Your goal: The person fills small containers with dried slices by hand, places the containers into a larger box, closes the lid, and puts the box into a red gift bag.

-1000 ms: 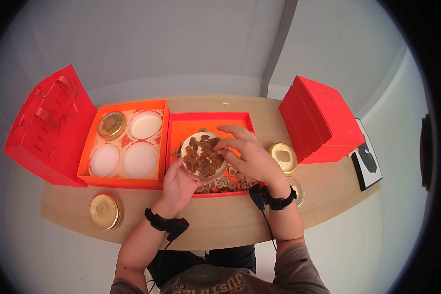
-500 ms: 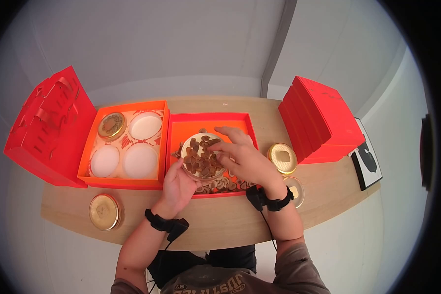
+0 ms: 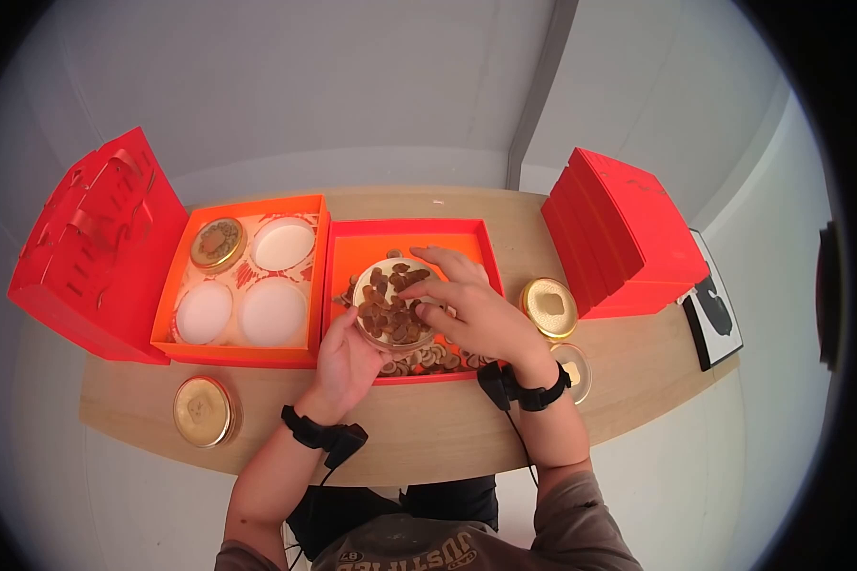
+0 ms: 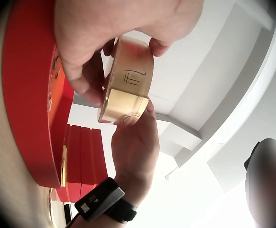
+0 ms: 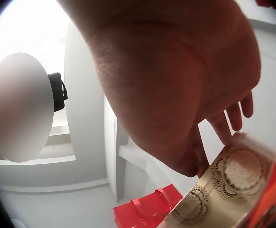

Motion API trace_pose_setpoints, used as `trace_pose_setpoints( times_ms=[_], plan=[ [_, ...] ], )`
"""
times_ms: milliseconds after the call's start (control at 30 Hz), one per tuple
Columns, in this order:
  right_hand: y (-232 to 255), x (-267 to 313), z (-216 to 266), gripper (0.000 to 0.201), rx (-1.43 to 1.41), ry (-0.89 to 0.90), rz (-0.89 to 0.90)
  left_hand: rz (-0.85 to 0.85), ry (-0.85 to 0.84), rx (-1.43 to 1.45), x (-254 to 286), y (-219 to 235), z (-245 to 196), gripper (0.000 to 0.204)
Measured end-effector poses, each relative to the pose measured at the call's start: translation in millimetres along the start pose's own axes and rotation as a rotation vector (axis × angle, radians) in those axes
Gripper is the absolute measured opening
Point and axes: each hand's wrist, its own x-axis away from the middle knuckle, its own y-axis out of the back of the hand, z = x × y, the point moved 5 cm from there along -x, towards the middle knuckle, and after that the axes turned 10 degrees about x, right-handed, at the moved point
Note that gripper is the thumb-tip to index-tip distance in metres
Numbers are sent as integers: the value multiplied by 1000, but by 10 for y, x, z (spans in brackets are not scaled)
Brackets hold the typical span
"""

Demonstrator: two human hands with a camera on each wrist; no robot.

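A round clear-walled jar (image 4: 130,78) is gripped by the left hand (image 3: 346,366) above the red-rimmed orange box (image 3: 352,235). Brown dried slices (image 3: 390,319) lie over the pale top of its contents. The right hand (image 3: 486,314) reaches over the jar from the right, its thumb and fingertips down at the slices; whether it pinches one cannot be told. In the right wrist view the right hand (image 5: 180,80) hangs above the jar's patterned side (image 5: 223,185). Paler slices (image 3: 430,358) lie in the box below the jar.
An orange box (image 3: 241,357) with round white recesses and one filled jar (image 3: 218,245) stands at left, beside red bags (image 3: 105,247). A gold-lidded jar (image 3: 203,411) sits front left. Right are a gold lid (image 3: 549,308), a clear lid (image 3: 573,371), red boxes (image 3: 628,233) and a framed picture (image 3: 714,314).
The right hand has shifted slightly left over the jar and its fingers have drawn closer to the slices. The left hand and jar have hardly moved.
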Motion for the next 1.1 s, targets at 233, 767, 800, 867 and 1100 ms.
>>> trace_pose_setpoints(
  times_ms=[233, 767, 800, 867, 1100],
  plan=[
    [-51, 8, 34, 26, 32, 41, 22, 5, 4, -15, 6, 11, -1, 59],
    [-131, 9, 129, 29, 100, 148, -11, 11, 21, -37, 14, -15, -6, 60],
    [-138, 13, 122, 29, 100, 147, -12, 13, 20, -40, 13, -10, -5, 60],
    [-123, 13, 74, 29, 98, 81, -43, 15, 18, -42, 13, -12, -5, 60],
    [-124, 8, 88, 28, 56, 113, -17, 5, 12, -27, 11, -5, -4, 60]
  ],
)
